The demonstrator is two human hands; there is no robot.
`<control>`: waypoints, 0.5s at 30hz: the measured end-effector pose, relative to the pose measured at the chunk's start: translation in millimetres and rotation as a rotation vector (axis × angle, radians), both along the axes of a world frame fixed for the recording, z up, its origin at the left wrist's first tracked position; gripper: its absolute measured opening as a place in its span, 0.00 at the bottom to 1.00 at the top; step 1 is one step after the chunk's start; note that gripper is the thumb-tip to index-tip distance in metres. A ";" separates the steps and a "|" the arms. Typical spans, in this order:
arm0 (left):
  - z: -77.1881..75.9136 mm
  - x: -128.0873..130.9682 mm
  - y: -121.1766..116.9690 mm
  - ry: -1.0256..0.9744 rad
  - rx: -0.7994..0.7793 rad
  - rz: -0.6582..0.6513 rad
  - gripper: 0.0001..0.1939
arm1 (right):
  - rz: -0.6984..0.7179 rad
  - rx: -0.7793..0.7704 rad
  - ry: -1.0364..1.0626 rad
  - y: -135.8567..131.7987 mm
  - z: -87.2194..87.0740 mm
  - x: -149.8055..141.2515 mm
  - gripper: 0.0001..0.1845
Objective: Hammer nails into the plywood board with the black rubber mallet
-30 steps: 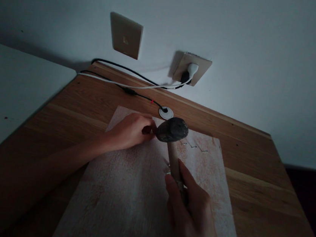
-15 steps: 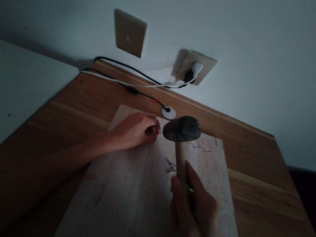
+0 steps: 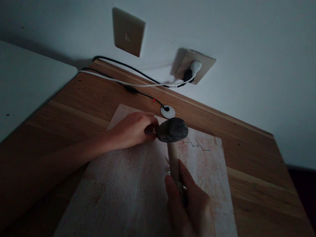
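Observation:
My right hand (image 3: 193, 210) is wrapped round the pale wooden handle of a rubber mallet (image 3: 173, 130) with a black head. That head is right beside the fingertips of my left hand (image 3: 136, 129), which rests pinched on a whitish, worn wooden board (image 3: 121, 190). A small shiny nail showed at those fingertips a moment ago; the mallet head now covers that spot. To the right, several nails (image 3: 195, 146) stand in a row at the board's far part. Loose nails (image 3: 168, 172) lie near the mallet's handle, partly hidden by it.
Beneath the board is a brown wooden tabletop (image 3: 263, 191). Behind it, a black cable (image 3: 146, 94) runs into a round cable grommet (image 3: 167, 112). Black and white plugs sit in a wall socket (image 3: 205, 65), with another wall plate (image 3: 128, 32) to its left. A white panel (image 3: 21, 87) borders the left side.
The mallet has moved left and slightly down, its head coming up against my left fingertips and covering the nail tip. My left hand has stayed in place.

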State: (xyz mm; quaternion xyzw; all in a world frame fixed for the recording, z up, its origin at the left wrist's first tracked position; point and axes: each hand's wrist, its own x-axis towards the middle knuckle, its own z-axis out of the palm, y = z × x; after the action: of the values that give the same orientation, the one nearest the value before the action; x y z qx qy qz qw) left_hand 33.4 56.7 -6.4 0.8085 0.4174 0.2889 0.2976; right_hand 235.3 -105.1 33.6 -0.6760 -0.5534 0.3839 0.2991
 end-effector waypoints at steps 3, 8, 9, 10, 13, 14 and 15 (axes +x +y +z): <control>-2.6 -0.6 2.3 -0.025 0.001 -0.005 0.07 | -0.009 -0.024 0.021 -0.5 1.8 -1.3 0.29; -6.8 -1.7 3.3 -0.091 -0.014 -0.003 0.05 | -0.090 -0.046 0.040 -2.7 5.0 -2.3 0.33; -7.0 -1.9 3.0 -0.097 -0.014 -0.003 0.04 | -0.098 -0.046 0.029 -2.8 5.4 -2.2 0.34; -6.9 -2.2 2.7 -0.096 -0.013 -0.002 0.04 | -0.099 -0.046 0.017 -2.9 5.8 -1.9 0.34; -5.0 -2.6 1.8 -0.070 -0.015 0.001 0.04 | -0.067 -0.040 -0.009 -2.3 5.9 -1.1 0.34; -4.1 -2.5 1.7 -0.064 -0.017 -0.003 0.04 | -0.054 -0.040 -0.009 -2.1 5.6 -0.9 0.34; -3.2 -2.4 1.6 -0.060 -0.018 -0.009 0.05 | -0.046 -0.041 -0.003 -1.9 5.4 -0.8 0.34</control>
State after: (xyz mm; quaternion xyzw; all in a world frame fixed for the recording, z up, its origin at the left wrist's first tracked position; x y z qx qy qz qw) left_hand 31.0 58.2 -9.5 0.7988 0.4071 0.3076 0.3186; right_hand 234.5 -107.0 39.0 -0.6953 -0.5300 0.3871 0.2930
